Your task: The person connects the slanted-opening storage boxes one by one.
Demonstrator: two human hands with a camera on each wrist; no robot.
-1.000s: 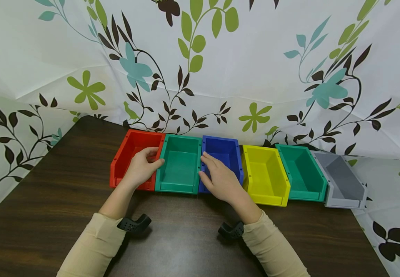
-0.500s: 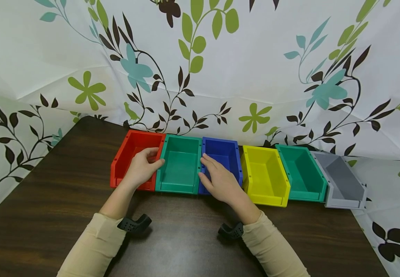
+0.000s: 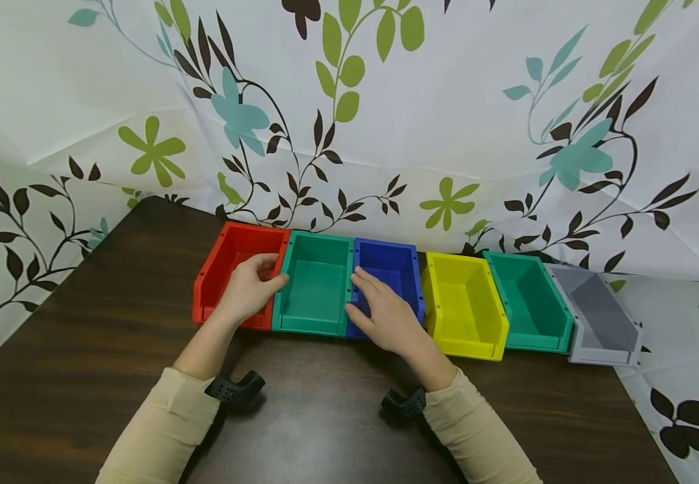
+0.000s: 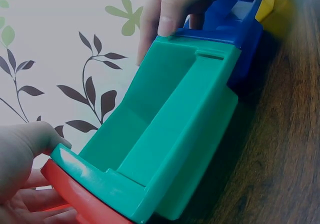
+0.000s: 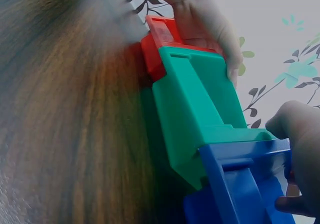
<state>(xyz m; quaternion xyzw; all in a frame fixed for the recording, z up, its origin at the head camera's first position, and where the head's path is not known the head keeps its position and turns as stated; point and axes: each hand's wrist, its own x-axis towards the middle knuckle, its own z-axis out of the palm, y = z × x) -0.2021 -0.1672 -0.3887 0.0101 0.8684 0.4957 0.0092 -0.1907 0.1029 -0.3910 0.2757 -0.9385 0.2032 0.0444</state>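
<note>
A green plastic bin [image 3: 313, 296] stands between a red bin [image 3: 209, 275] and a blue bin [image 3: 393, 259], side walls together. My left hand [image 3: 248, 292] straddles the red-green seam, its fingers down in the red bin and its thumb [image 4: 47, 136] over the green rim. Across from it, my right hand [image 3: 386, 317] pinches the green and blue walls where they meet. In the right wrist view its thumb [image 5: 285, 121] lies at the green rim, with the other fingers in the blue bin. All three bins have bare floors.
Rightward along the row stand a yellow bin [image 3: 466, 306], a second green bin [image 3: 527, 302] and a grey bin [image 3: 603, 309], slightly angled. All sit on a dark wooden table [image 3: 307, 417]. A leaf-patterned cloth [image 3: 434, 121] hangs close behind them.
Both hands keep the same hold and the bins stay in place. The head view has only shifted slightly.
</note>
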